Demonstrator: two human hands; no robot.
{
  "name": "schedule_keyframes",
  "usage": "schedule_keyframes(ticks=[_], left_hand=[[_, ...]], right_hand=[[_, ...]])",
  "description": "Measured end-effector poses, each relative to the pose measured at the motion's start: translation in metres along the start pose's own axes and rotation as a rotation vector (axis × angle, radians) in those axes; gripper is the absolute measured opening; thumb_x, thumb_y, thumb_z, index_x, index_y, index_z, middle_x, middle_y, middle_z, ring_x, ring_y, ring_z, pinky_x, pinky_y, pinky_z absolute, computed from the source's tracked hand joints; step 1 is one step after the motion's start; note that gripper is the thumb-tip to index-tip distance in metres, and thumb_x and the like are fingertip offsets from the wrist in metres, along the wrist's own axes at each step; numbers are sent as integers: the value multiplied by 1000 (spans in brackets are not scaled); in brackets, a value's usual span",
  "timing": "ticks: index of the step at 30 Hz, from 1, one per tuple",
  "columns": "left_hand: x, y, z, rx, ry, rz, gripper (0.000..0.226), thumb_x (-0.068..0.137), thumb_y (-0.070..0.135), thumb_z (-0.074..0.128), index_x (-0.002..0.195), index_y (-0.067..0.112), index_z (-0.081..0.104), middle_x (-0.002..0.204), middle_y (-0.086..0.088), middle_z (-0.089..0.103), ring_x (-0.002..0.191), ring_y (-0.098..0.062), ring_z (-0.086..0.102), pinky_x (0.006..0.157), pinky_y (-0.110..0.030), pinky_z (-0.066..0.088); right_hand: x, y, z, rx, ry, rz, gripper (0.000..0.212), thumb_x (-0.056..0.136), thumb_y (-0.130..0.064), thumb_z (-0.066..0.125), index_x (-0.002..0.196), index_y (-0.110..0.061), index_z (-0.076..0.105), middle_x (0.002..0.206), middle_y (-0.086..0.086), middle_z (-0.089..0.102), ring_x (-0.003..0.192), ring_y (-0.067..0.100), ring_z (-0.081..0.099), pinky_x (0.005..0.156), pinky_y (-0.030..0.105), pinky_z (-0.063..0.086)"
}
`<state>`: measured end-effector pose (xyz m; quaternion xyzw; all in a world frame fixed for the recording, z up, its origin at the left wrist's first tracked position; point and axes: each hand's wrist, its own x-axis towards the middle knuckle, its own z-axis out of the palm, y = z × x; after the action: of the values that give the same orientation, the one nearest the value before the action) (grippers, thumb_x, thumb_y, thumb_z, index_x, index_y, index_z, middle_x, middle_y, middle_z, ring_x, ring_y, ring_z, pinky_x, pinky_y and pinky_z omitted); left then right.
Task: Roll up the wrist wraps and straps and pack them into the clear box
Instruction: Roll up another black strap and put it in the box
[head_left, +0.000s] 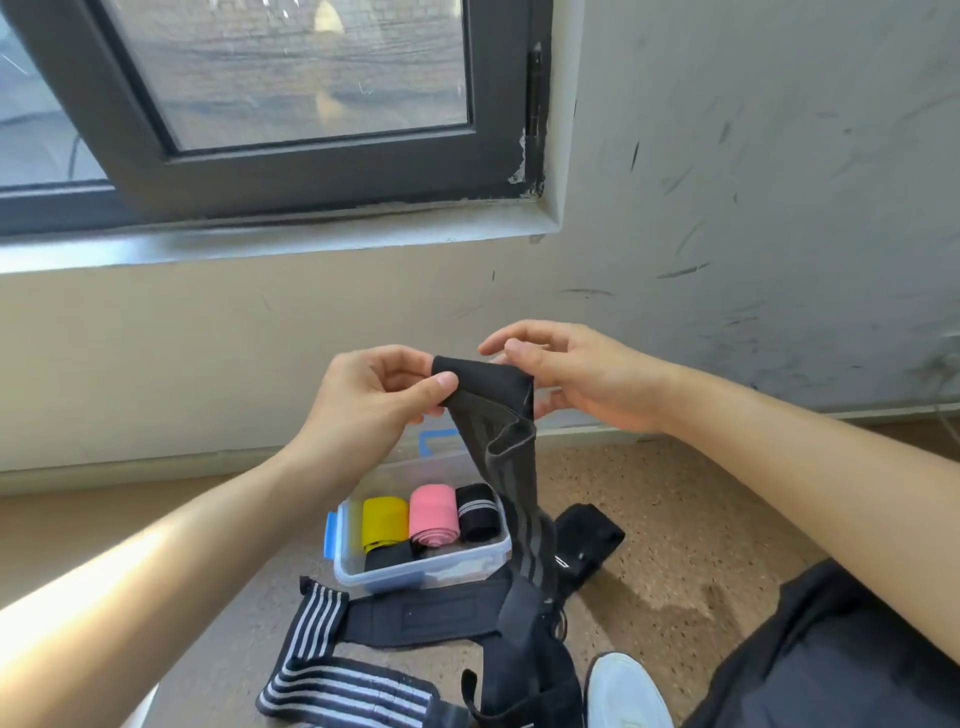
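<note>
I hold up a long black wrap with grey stripes (506, 441); its lower end trails to the floor. My left hand (379, 400) pinches its top left corner between thumb and fingers. My right hand (576, 376) holds the top right edge with curled fingers. Below stands the clear box (447, 569) with blue latches. Inside it lie a yellow roll (383, 522), a pink roll (434, 514), a black roll with white stripes (476, 512) and a black piece (389, 557).
Unrolled wraps lie on the speckled floor in front of the box: a black-and-white striped one (332, 670), a plain black one (431, 616) and another black one (584, 545). A white shoe (623, 693) and dark trouser leg are at lower right. Wall and window sill stand behind.
</note>
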<state>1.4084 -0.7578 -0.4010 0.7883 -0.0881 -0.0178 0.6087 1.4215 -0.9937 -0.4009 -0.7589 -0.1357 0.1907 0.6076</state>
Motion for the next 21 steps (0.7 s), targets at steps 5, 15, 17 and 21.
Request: schedule_keyframes(ticks=[5, 15, 17, 21], left_hand=[[12, 4, 10, -34, 120, -11, 5, 89, 17, 78, 91, 14, 75, 69, 3, 76, 58, -4, 66, 54, -14, 49], [38, 9, 12, 33, -30, 230, 35, 80, 31, 84, 110, 25, 67, 108, 3, 72, 93, -8, 71, 77, -22, 57], [40, 5, 13, -13, -129, 262, 36, 82, 29, 83, 115, 27, 69, 110, -2, 74, 91, -23, 72, 81, -33, 60], [43, -2, 19, -8, -92, 322, 19, 83, 25, 77, 102, 27, 75, 94, -7, 75, 63, -35, 55, 68, -48, 56]], right_hand=[[-5, -2, 6, -141, 127, -152, 40, 86, -14, 80, 122, -17, 63, 114, 9, 72, 102, 27, 73, 90, 39, 61], [1, -4, -13, -38, 254, -256, 19, 98, -2, 62, 108, -16, 69, 90, 1, 75, 81, 14, 71, 64, 31, 58], [2, -3, -17, -18, 231, -239, 16, 100, -4, 60, 111, -12, 69, 91, 3, 75, 81, 14, 71, 62, 30, 58], [6, -1, -18, -33, 173, -188, 19, 101, -10, 58, 116, -4, 68, 90, 7, 74, 76, 14, 70, 62, 33, 57]])
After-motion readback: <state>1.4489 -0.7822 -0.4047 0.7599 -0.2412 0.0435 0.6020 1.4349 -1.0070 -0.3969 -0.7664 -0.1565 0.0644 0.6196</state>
